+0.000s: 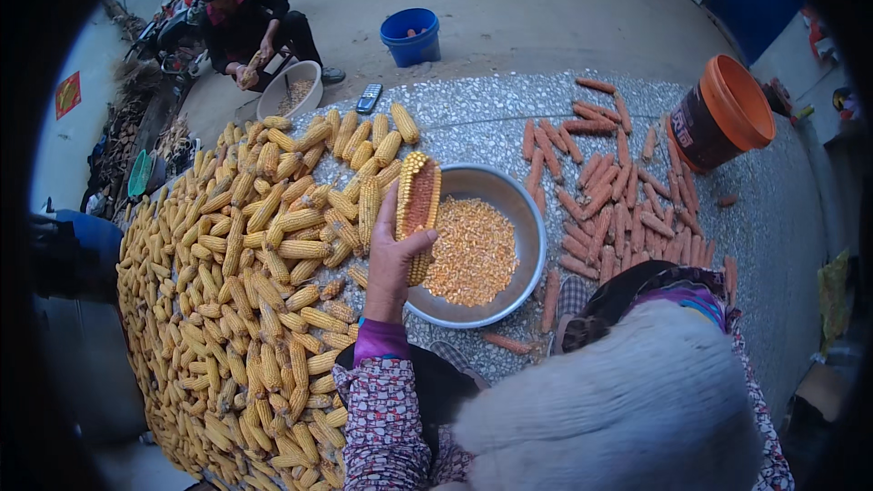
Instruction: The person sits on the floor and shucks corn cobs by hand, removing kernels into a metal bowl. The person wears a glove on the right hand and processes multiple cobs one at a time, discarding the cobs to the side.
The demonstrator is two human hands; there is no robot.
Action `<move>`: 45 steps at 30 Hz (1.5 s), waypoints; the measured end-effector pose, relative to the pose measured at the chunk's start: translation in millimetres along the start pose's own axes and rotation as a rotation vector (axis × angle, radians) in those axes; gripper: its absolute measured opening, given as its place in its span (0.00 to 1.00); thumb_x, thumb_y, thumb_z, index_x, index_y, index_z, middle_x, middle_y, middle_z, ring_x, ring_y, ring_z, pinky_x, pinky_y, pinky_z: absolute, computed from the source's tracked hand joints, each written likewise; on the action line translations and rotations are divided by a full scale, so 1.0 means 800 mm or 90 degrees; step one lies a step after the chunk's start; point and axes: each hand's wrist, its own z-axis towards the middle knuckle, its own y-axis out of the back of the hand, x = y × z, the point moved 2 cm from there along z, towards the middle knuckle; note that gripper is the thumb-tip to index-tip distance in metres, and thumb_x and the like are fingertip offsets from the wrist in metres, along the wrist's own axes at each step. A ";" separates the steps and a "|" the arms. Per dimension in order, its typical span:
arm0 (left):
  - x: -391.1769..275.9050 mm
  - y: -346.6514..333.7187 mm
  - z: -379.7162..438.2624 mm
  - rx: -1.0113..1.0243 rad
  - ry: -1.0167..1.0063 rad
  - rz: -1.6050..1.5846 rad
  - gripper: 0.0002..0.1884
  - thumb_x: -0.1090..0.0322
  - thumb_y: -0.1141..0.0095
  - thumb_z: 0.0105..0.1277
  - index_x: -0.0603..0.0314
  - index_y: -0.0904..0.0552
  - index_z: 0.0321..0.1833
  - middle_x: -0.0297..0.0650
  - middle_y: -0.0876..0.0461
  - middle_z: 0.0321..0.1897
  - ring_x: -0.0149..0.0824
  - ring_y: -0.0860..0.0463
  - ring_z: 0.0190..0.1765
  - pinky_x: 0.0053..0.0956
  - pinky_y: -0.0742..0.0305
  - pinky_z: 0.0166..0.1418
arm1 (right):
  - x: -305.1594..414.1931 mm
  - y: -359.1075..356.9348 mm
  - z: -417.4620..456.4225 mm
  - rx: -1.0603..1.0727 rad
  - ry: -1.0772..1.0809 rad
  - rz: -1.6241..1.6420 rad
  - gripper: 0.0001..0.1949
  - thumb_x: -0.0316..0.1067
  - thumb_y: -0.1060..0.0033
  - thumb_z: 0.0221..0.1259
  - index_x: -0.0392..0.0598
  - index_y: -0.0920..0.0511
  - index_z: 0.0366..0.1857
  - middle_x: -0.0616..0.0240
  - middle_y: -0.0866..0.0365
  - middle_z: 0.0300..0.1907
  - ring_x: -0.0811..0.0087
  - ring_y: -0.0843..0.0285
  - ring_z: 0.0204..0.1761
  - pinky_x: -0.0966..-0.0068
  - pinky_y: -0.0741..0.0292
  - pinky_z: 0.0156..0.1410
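Note:
My left hand (pixel 392 256) grips a partly shelled ear of corn (pixel 419 198) upright, with the thumb across its lower part. A broad reddish strip of bare cob shows along it, with yellow kernels at the sides. The ear overlaps the left rim of a metal basin (pixel 528 218), which holds loose corn kernels (pixel 474 252). Out of view is my right hand; only part of the right sleeve (pixel 757 395) shows beside a pale knitted garment (pixel 614 402). A large heap of unshelled corn ears (pixel 266 286) spreads left of the basin.
Bare reddish cobs (pixel 614 218) lie scattered right of the basin. Beyond them stands an orange bucket (pixel 723 112). A keypad phone (pixel 369 98) lies near a blue bucket (pixel 411 37). At upper left another person (pixel 239 27) sits holding an ear over a pale basin (pixel 293 88).

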 end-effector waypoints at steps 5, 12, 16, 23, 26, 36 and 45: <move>-0.001 0.000 -0.005 -0.032 0.043 -0.014 0.45 0.78 0.38 0.55 0.60 0.42 0.79 0.48 0.19 0.54 0.34 0.14 0.42 0.24 0.13 0.34 | -0.006 -0.003 -0.015 0.008 -0.013 0.053 0.15 0.31 0.42 0.63 0.48 0.20 0.54 0.54 0.15 0.41 0.61 0.14 0.41 0.68 0.18 0.48; 0.004 -0.002 0.006 -0.007 0.025 -0.046 0.47 0.78 0.38 0.51 0.65 0.42 0.79 0.48 0.23 0.60 0.35 0.15 0.46 0.26 0.14 0.43 | 0.006 0.008 -0.001 0.040 -0.011 0.059 0.15 0.32 0.42 0.62 0.47 0.20 0.53 0.53 0.16 0.40 0.60 0.15 0.40 0.67 0.18 0.47; 0.004 -0.013 0.011 0.040 0.048 -0.076 0.48 0.78 0.39 0.52 0.63 0.45 0.80 0.50 0.25 0.62 0.37 0.14 0.45 0.26 0.16 0.39 | 0.020 0.021 -0.007 0.037 -0.024 0.058 0.15 0.32 0.42 0.62 0.47 0.21 0.52 0.53 0.16 0.40 0.59 0.15 0.40 0.66 0.18 0.46; 0.002 0.004 -0.001 0.009 0.022 -0.078 0.38 0.77 0.43 0.55 0.66 0.36 0.73 0.48 0.19 0.50 0.37 0.13 0.42 0.27 0.14 0.32 | 0.009 0.003 -0.016 0.045 -0.044 0.114 0.14 0.33 0.42 0.61 0.46 0.21 0.51 0.52 0.16 0.39 0.58 0.15 0.39 0.65 0.19 0.45; 0.005 0.011 -0.005 -0.013 -0.001 -0.073 0.34 0.73 0.41 0.54 0.67 0.31 0.68 0.50 0.18 0.52 0.37 0.13 0.42 0.28 0.12 0.34 | 0.006 -0.003 -0.018 0.051 -0.049 0.133 0.14 0.33 0.42 0.61 0.46 0.21 0.50 0.52 0.17 0.39 0.58 0.16 0.39 0.65 0.19 0.45; 0.011 0.004 0.009 -0.015 -0.016 -0.085 0.33 0.76 0.42 0.55 0.68 0.32 0.68 0.46 0.17 0.46 0.37 0.13 0.39 0.28 0.15 0.41 | 0.044 0.021 0.002 0.077 -0.022 0.115 0.14 0.34 0.42 0.60 0.45 0.22 0.49 0.51 0.17 0.37 0.57 0.16 0.37 0.63 0.20 0.43; -0.002 -0.003 -0.003 0.013 -0.007 -0.119 0.32 0.76 0.46 0.54 0.71 0.32 0.66 0.50 0.20 0.48 0.41 0.14 0.41 0.33 0.14 0.42 | 0.016 0.007 -0.008 0.099 -0.056 0.192 0.14 0.35 0.42 0.59 0.44 0.22 0.47 0.51 0.18 0.36 0.55 0.17 0.36 0.62 0.20 0.42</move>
